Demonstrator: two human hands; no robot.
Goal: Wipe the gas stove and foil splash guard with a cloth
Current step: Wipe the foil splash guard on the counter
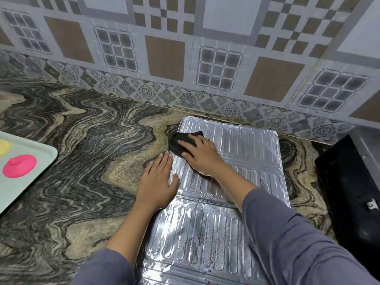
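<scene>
The ribbed foil splash guard (246, 149) lies flat on the marble counter, folded into panels that run toward me. A dark cloth (177, 141) sits at the guard's far left corner, partly over its edge. My right hand (200, 155) presses flat on the cloth, fingers spread over it. Beside it, my left hand (159, 179) rests palm down on the guard's left edge, half on the counter, holding nothing. The black gas stove (349, 182) stands at the right edge of view. Small brown specks dot the near foil panel.
A pale green tray (26, 177) at the left edge carries a pink round lid (19, 166) and a yellow item (3, 147). Patterned wall tiles (185, 58) rise behind the veined marble counter (82, 151). The counter stretches wide between the tray and the foil.
</scene>
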